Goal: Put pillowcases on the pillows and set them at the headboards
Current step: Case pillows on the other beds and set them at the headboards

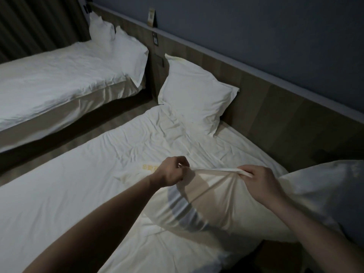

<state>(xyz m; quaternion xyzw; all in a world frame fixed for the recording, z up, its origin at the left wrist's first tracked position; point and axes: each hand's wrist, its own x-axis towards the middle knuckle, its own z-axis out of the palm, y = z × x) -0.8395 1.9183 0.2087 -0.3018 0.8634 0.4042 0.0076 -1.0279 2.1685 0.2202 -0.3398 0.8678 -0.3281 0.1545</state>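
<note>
A white pillow in its pillowcase (226, 205) lies across the near bed (69, 194), reaching off to the right. My left hand (173, 171) and my right hand (260, 179) each pinch the open hem of the pillowcase and hold it stretched taut between them. A cased white pillow (195, 95) leans against the wooden headboard (285, 115) of this bed. On the far bed (49, 79) two more white pillows (126, 50) stand at its headboard.
A strip of wood floor (82, 134) runs between the two beds. A curtain (35, 22) hangs at the far left. A small card (151, 17) stands on the headboard ledge, with wall panels (155, 39) below it. The room is dim.
</note>
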